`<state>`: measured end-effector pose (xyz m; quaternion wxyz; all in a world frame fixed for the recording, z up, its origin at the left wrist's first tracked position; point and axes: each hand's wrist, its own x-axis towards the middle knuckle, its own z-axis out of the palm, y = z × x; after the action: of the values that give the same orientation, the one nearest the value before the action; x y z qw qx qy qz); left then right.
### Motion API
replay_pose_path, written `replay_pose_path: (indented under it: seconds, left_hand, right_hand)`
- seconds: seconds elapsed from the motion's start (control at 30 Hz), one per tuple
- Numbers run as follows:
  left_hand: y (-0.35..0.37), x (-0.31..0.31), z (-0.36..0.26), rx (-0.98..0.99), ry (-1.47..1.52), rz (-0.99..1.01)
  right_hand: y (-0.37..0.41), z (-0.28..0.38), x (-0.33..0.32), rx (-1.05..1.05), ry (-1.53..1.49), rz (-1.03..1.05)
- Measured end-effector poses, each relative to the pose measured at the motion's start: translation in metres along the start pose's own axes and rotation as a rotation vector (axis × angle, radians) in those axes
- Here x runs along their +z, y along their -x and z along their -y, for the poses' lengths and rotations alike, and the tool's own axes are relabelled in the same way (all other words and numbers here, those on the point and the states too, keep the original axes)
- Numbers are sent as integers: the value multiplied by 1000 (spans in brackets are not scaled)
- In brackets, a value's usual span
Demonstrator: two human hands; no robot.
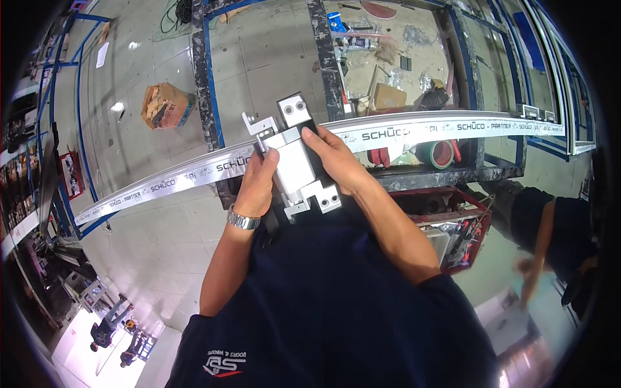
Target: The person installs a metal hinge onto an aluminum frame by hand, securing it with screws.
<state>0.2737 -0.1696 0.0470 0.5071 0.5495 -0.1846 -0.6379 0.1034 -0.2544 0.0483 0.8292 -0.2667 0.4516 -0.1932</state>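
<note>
In the head view, a silver door hinge [292,161] is held close in front of my chest. It has a thick central body and angled end plates with screw holes. My left hand [259,181], with a metal watch on the wrist, grips its left side, thumb on the body. Round the right side curls my right hand [335,160], its thumb near the upper plate. Behind the hinge runs a long silver profile [446,131] wrapped in printed film. Most of my fingertips are hidden under the hinge.
The profile rests across a dark, paint-worn metal frame [331,71]. A cardboard box [166,105] stands on the floor at left. A red toolbox [475,242] lies below the frame. Tape [442,154] sits on the frame's shelf. Another person [550,220] is close by at right.
</note>
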Motion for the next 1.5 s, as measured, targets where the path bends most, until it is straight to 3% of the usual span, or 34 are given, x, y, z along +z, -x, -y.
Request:
replay_pose_path:
  seconds: [0.13, 0.47, 0.6, 0.73, 0.77, 0.87, 1.0, 1.03, 1.13, 1.2, 1.5]
  left_hand:
    - [-3, 15, 9, -94, 321, 152]
    - [5, 46, 13, -35, -11, -8]
    - [14, 52, 15, 19, 155, -4]
    - [9, 37, 22, -28, 421, 222]
    - [7, 30, 25, -53, 350, 257]
    - [6, 41, 25, 78, 71, 114]
    - [11, 44, 10, 76, 19, 109]
    - [6, 40, 4, -49, 108, 134]
    - [15, 25, 1, -4, 320, 300]
    - [22, 14, -6, 67, 117, 342]
    - [29, -29, -18, 109, 25, 427]
  right_hand:
    - [17, 8, -7, -47, -32, 15]
    - [36, 6, -23, -114, 16, -18]
    - [46, 11, -23, -128, 10, 3]
    - [54, 11, -25, -120, 6, 44]
    - [56, 10, -23, -147, -19, 36]
    - [60, 6, -21, -108, -59, -30]
    - [65, 10, 0, -81, -73, -224]
    - [63, 8, 4, -96, -48, -252]
    - [60, 1, 10, -92, -19, -291]
    - [56, -12, 11, -100, -6, -264]
    - [44, -47, 41, -139, 28, -282]
